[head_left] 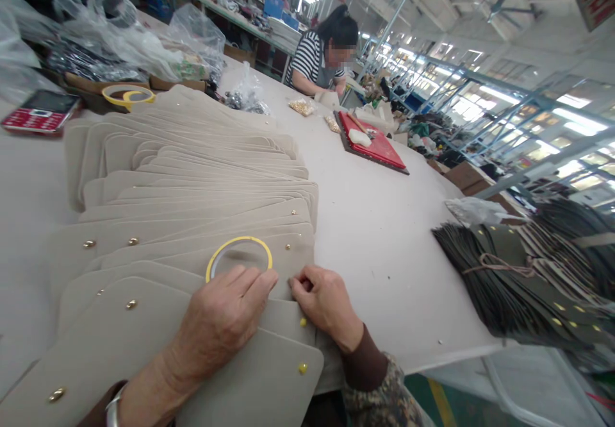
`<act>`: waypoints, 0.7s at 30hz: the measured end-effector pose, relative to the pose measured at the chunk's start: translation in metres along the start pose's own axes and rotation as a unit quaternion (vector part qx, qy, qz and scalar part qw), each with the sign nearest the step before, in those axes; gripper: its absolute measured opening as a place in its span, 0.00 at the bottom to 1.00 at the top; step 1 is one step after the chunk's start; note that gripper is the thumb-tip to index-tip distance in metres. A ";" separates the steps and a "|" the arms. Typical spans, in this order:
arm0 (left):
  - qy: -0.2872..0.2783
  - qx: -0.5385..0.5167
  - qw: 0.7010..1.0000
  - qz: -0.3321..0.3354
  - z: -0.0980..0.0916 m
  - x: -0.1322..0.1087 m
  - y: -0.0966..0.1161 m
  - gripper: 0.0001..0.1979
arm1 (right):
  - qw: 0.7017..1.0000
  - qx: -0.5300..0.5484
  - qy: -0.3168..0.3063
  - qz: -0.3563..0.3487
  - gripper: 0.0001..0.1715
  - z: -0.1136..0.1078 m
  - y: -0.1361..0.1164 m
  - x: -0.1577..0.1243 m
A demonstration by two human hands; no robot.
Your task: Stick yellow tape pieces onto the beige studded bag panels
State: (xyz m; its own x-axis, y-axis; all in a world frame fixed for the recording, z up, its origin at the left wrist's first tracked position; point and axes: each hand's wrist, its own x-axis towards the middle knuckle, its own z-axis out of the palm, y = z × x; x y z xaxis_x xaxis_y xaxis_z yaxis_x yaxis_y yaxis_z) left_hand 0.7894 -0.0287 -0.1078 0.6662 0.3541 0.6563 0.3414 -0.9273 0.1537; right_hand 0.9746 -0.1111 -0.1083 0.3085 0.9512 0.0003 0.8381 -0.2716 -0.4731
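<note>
Left hand [221,317]: lies palm down, fingers together and flat, pressing on the nearest beige leather flaps [192,222]; the fingertips touch the near edge of a yellow tape roll [239,258]. It grips nothing.
Right hand [323,302]: fingers curled in, thumb and forefinger pressed together at the right edge of one flap, just beside the left fingertips (what sits between the tips is too small to tell).
Beige leather flaps: dozens of rounded cut pieces fanned in overlapping rows across the white worktable [384,234], running from the near edge back toward the plastic bags; several carry small brass studs [131,304], and two near the right hand show yellow dots.
Yellow tape roll: lies flat on the flaps, just beyond the left hand.
Second tape roll [127,95]: lies far back on the left, near clear plastic bags [129,42].
Red phone [40,112]: at the left edge of the table.
Dark strap bundle [509,279]: fanned out at the right, well apart from both hands.
Co-worker [321,55]: a person in a striped top sits at the far end, behind a red cutting mat [379,148].
</note>
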 end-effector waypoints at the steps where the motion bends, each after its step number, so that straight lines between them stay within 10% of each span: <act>1: 0.000 -0.002 1.000 -0.001 0.000 0.000 -0.001 0.08 | 0.999 0.011 -0.040 0.006 0.09 -0.005 0.001 -0.001; 4: 0.011 -0.025 1.000 -0.005 0.004 -0.003 -0.005 0.10 | 0.990 0.071 -0.122 0.003 0.11 -0.019 0.006 -0.005; 10: 0.032 -0.054 0.998 0.005 0.009 -0.006 -0.009 0.19 | 0.966 0.198 0.105 -0.130 0.08 -0.016 -0.004 -0.008; 21: 0.017 -0.015 1.000 0.006 0.007 -0.005 -0.006 0.11 | 0.940 0.069 0.133 -0.307 0.12 -0.003 -0.023 0.003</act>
State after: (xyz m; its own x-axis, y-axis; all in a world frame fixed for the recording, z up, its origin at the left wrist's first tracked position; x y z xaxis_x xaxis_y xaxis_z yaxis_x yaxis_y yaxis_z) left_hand 0.7883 -0.0241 -0.1176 0.6477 0.3391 0.6823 0.3129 -0.9349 0.1676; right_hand 0.9576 -0.1022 -0.0945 -0.0980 0.8470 0.5224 0.8342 0.3562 -0.4211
